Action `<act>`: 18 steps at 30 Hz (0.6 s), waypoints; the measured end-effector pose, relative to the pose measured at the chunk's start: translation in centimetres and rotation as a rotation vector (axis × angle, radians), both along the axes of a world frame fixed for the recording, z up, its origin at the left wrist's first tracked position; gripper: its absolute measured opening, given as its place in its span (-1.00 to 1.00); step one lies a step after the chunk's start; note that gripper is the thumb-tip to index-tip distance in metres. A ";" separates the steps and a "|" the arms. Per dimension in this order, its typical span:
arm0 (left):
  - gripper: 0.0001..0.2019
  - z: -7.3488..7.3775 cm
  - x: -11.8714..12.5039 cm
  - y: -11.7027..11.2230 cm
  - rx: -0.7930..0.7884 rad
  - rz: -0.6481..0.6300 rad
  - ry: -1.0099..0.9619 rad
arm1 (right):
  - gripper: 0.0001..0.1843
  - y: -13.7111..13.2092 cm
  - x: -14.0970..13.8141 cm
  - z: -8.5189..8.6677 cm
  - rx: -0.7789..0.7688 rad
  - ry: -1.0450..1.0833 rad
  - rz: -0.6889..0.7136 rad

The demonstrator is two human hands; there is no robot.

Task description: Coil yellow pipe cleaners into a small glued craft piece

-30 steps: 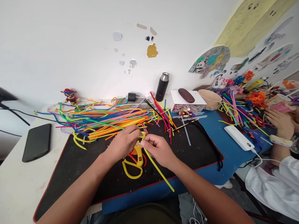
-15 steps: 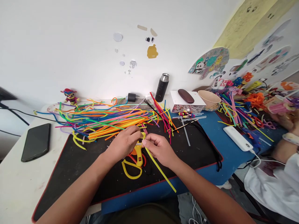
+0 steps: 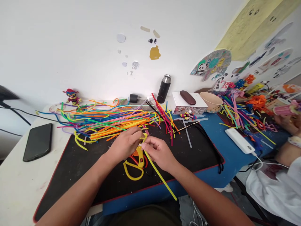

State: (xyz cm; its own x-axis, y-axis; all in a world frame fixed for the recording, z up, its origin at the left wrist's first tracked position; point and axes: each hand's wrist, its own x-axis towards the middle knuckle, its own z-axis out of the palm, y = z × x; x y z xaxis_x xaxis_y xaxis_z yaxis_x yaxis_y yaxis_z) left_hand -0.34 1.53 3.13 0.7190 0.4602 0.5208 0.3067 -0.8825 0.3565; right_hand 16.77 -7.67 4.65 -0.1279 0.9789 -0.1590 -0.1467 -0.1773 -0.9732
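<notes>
Between my fingers is a yellow pipe cleaner (image 3: 162,179), its upper end bent into a small loop and its long tail slanting down to the right. My left hand (image 3: 125,142) pinches the bent end. My right hand (image 3: 161,152) grips the stem just below, thumb against it. Under the hands lie a yellow glue gun (image 3: 141,157) and yellow-handled scissors (image 3: 133,175), both partly hidden. A wide heap of coloured pipe cleaners (image 3: 113,121) spreads behind my hands.
A black mat (image 3: 94,175) covers the desk. Around it are a phone (image 3: 38,142), a black thermos (image 3: 164,89), a white box (image 3: 188,105), a beige bowl (image 3: 211,101) and a white power bank (image 3: 239,140). A co-worker's arm (image 3: 285,152) is at the right.
My right thumb has shifted slightly left and down along the yellow pipe cleaner, whose tail tip hangs a little lower. The left hand keeps its pinch. The view has shifted slightly.
</notes>
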 end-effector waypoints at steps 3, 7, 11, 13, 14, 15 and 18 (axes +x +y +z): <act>-0.82 0.0 0.0 0.1 -0.114 -0.004 -0.065 | -0.56 -0.2 -0.3 -0.5 0.018 -0.007 -0.010; -0.86 0.0 -0.1 0.1 -0.272 0.005 -0.150 | -0.59 -0.3 -0.4 -1.1 0.018 -0.002 -0.016; -0.90 0.0 -0.2 0.0 -0.414 0.056 -0.199 | -0.58 -0.3 -0.6 -1.3 0.005 0.026 -0.021; -0.92 0.1 -0.2 0.0 -0.468 0.074 -0.209 | -0.57 -0.3 -0.6 -1.4 -0.001 0.036 -0.025; -0.93 0.2 -0.2 0.0 -0.485 0.081 -0.210 | -0.57 -0.3 -0.5 -1.4 -0.004 0.037 -0.028; -0.94 0.3 -0.2 0.0 -0.496 0.087 -0.206 | -0.57 -0.3 -0.5 -1.4 -0.008 0.035 -0.030; -0.96 0.6 -0.3 0.0 -0.511 0.101 -0.186 | -0.55 -0.4 -0.3 -1.5 -0.018 0.024 -0.040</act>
